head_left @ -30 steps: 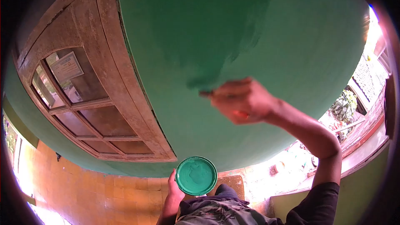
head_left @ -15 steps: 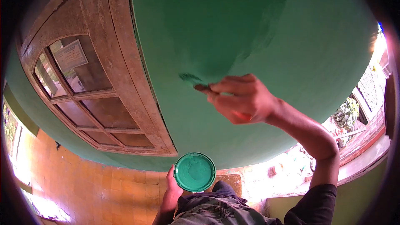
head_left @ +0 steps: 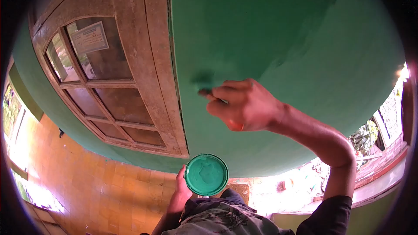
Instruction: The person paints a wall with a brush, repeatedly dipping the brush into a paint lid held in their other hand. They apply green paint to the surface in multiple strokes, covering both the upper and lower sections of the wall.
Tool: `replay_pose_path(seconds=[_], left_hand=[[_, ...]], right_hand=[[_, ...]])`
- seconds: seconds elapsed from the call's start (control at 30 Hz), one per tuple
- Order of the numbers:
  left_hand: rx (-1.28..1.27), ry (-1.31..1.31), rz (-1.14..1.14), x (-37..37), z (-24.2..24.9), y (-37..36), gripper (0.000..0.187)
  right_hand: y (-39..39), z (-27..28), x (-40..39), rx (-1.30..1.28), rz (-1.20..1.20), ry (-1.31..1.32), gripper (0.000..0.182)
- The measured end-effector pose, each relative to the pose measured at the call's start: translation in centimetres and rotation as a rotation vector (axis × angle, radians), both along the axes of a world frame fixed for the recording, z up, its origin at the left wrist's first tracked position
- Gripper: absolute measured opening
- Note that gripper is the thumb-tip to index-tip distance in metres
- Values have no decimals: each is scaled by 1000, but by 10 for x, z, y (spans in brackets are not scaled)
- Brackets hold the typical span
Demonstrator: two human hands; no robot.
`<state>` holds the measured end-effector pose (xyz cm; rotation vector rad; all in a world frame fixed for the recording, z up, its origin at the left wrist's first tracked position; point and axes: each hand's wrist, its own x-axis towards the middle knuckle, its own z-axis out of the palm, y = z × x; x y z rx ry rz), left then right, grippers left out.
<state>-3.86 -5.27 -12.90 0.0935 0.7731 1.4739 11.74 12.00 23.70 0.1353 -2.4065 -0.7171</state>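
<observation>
A paintbrush is pinched in my right hand, its blurred bristles at the green wall just right of the wooden frame. Darker green paint covers the wall above the hand, with lighter green around it. My left hand holds a round tub of green paint from its left side, low in front of my body. The fingers beneath the tub are hidden.
A worn wooden door or window frame with glass panes and a paper notice stands at the left. Orange floor tiles lie below. Plants and a low ledge show at the right.
The view has shifted, so the wooden frame sits further right. My right hand and the brush have moved slightly closer to the frame. The tub stays in my left hand.
</observation>
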Motion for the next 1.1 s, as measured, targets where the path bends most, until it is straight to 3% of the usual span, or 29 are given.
replay_pose_path(seconds=[0.07,0.1,0.2,0.23,0.3,0.33,0.4,0.43,0.5,0.53,0.6,0.63,0.7,0.73,0.8,0.93,1.0,1.03,1.1], left_hand=[[8,-8,13,-3,-11,1,56],[14,-11,19,-4,-11,2,56],[-3,-27,41,-5,-7,-1,55],[19,-36,38,-5,-1,0,54],[23,-54,41,-3,1,-5,54],[15,-59,46,-4,1,-4,54],[11,-63,52,-7,-3,-2,54],[8,-60,51,-8,-7,-2,55],[13,-61,57,-6,-14,3,55],[26,-63,60,-6,-18,4,55],[41,-64,66,-7,-20,3,55],[57,-70,69,-6,-16,3,56],[64,-79,80,-5,-12,-1,56],[48,-86,79,-5,-10,-2,57],[22,-98,80,-5,-10,-5,57],[38,-52,91,-5,-6,-3,59],[41,-22,91,-3,-6,0,59],[37,-24,95,-3,-6,1,59],[28,-22,97,-5,-7,1,60]], right_hand=[[6,3,-7,-413,190,1,19],[14,11,-9,-407,196,-4,19],[24,39,-10,11,87,197,23],[26,52,-14,16,99,188,23],[33,69,-23,362,278,445,24],[33,61,-26,357,287,441,24],[27,32,-28,478,18,230,24],[17,19,-28,480,20,228,24],[0,0,-29,-94,25,-124,18],[4,-1,-30,-95,29,-125,18],[19,5,-33,-562,125,-82,15],[24,13,-33,-559,130,-88,15],[28,34,-34,-201,185,216,17],[34,46,-38,-203,193,212,17],[41,61,-44,234,363,557,20],[47,6,-41,221,342,454,17],[31,-20,-38,-208,222,76,18],[32,-18,-38,-205,224,77,18],[34,-14,-37,-439,290,157,19]])
